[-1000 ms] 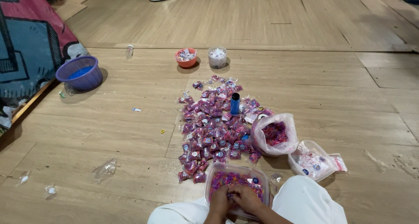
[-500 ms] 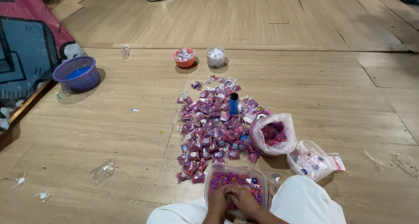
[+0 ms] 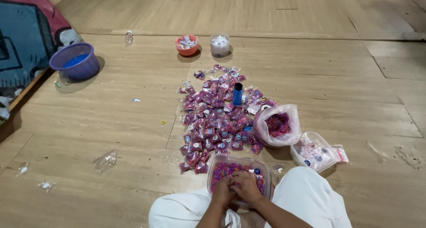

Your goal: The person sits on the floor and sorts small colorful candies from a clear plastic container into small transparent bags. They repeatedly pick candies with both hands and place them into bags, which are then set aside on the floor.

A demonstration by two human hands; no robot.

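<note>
Both hands, left hand (image 3: 222, 191) and right hand (image 3: 245, 186), are pressing together over 1 clear plastic tub (image 3: 265, 172) of pink beads, fingers curled on something too small to tell. Directly beyond them, a pile of pink packets (image 3: 217, 117) is lying farther away.

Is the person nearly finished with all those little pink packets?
Not nearly, it seems. Looks done: a big heap of small filled packets lies on the floor. In hand: the left hand and right hand work together over the clear tub of pink bits. Left: the tub and the open plastic bag both hold plenty.
</note>
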